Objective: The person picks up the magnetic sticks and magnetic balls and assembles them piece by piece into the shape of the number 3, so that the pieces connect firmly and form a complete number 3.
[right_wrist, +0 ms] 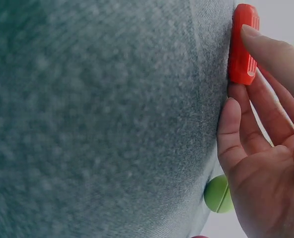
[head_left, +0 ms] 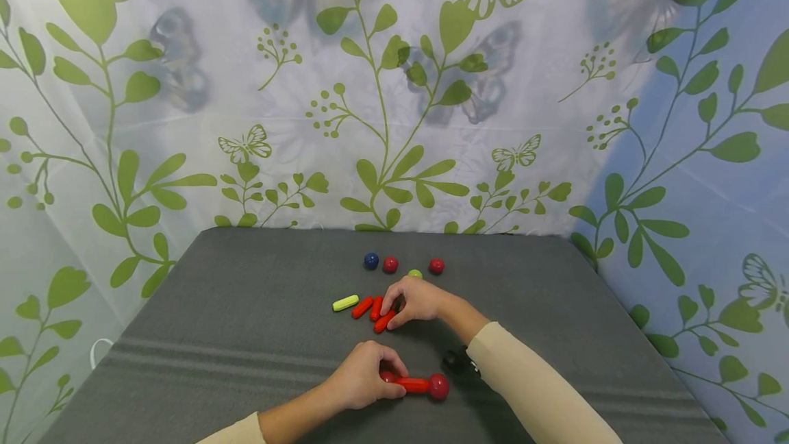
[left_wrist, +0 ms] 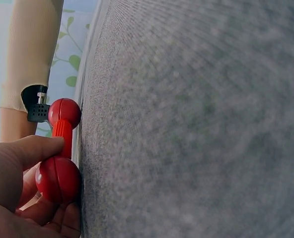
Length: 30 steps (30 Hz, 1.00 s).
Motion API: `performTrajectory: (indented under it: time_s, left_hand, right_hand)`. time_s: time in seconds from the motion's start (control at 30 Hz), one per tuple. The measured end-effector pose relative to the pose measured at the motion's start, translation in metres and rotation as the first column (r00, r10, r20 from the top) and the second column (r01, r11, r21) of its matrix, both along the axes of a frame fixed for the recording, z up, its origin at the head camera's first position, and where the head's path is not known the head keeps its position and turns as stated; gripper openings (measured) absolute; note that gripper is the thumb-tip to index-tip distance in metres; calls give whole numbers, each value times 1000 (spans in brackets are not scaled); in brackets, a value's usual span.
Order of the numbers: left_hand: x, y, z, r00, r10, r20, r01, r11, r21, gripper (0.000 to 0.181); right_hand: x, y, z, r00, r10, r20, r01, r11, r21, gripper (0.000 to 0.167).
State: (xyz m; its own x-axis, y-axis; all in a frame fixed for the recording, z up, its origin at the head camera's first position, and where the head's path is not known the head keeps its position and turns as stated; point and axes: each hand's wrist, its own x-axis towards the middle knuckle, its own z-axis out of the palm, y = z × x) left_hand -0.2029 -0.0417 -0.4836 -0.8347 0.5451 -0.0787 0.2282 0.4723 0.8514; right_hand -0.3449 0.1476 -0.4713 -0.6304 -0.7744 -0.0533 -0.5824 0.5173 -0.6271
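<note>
Near the front of the grey table, my left hand (head_left: 365, 377) grips a piece made of a red rod (head_left: 414, 384) between two red balls (head_left: 438, 386). In the left wrist view the thumb lies on the rod (left_wrist: 63, 134) and the fingers curl around the nearer ball (left_wrist: 58, 180). Farther back, my right hand (head_left: 417, 300) has thumb and fingers at the nearest of several loose red rods (head_left: 383, 321). The right wrist view shows the thumb on that red rod (right_wrist: 244, 44), with fingertips just below and behind it.
A yellow-green rod (head_left: 345, 303) lies left of the red rods. Behind them are a blue ball (head_left: 371, 261), red balls (head_left: 390, 264) and a green ball (head_left: 415, 273) partly hidden by my right hand. A dark object (head_left: 455, 361) shows beside the right sleeve. Patterned curtains surround the table (head_left: 246, 279).
</note>
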Motion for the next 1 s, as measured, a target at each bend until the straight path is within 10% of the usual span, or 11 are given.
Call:
performTrajectory:
  time_s: [1.0]
  left_hand:
    - [0, -1, 2, 1000, -20, -16, 20, 1000, 7, 15]
  right_hand:
    - [12, 1, 4, 998, 11, 66, -12, 1000, 13, 19]
